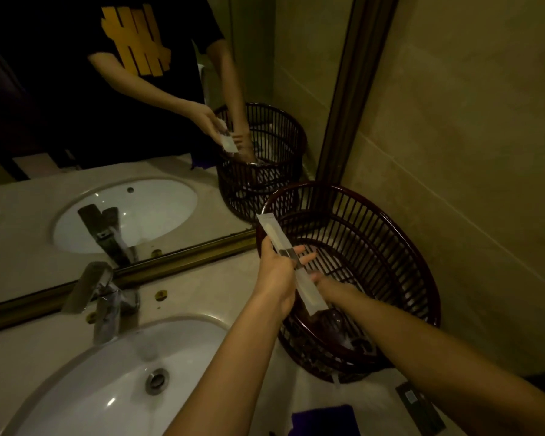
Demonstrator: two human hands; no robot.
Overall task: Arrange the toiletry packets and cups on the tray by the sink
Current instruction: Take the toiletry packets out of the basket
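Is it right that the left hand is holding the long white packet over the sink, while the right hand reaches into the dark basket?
Not quite. In the head view the left hand holds the long white packet at the rim of the dark basket, not over the sink, which lies further left. The right hand does reach into the basket.

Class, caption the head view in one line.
Left hand holds a long packet over the basket; right hand reaches inside.
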